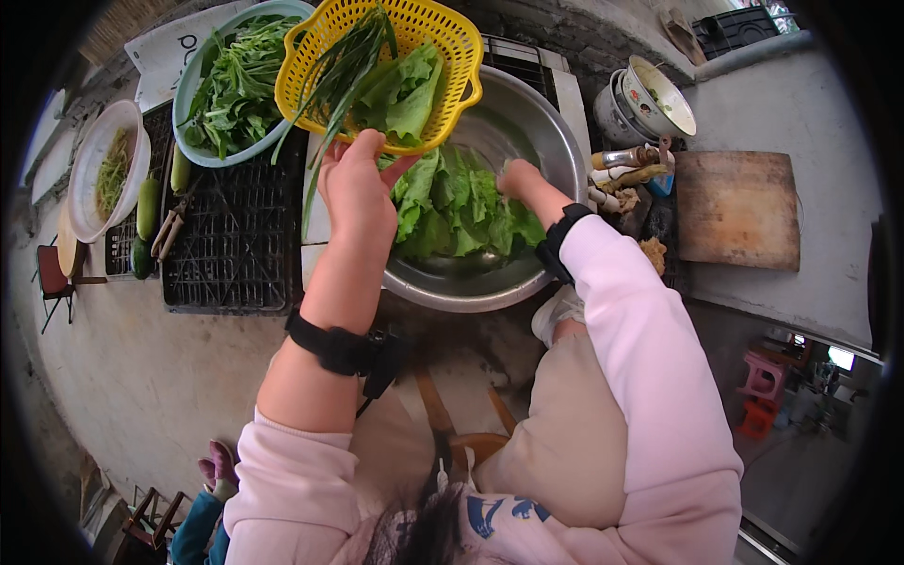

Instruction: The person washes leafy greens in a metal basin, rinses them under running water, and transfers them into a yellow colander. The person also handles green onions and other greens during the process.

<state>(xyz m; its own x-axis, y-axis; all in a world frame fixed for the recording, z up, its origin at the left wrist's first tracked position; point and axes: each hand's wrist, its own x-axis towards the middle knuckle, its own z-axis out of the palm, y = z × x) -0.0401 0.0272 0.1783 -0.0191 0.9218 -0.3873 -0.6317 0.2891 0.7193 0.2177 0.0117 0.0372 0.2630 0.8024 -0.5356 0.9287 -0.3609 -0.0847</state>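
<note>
My left hand (360, 187) grips the near rim of a yellow plastic colander (462, 42), holding it tilted above the far left side of a large metal basin (487, 300). In the colander lie long green chive-like stalks (346, 78) and a few lettuce leaves (406, 95); some stalks hang over the rim. Water fills part of the basin, with many lettuce leaves (459, 205) in it. My right hand (519, 180) is inside the basin, against the right side of these leaves. Its fingers are hidden, so its grip does not show.
Left of the basin are a pale blue bowl (182, 131) of leafy greens, black plastic crates (229, 247), green gourds (148, 208), pruning shears (169, 229) and a pale bowl (85, 191) with stringy greens. To the right are stacked enamel pots (664, 92) and a wooden board (738, 212).
</note>
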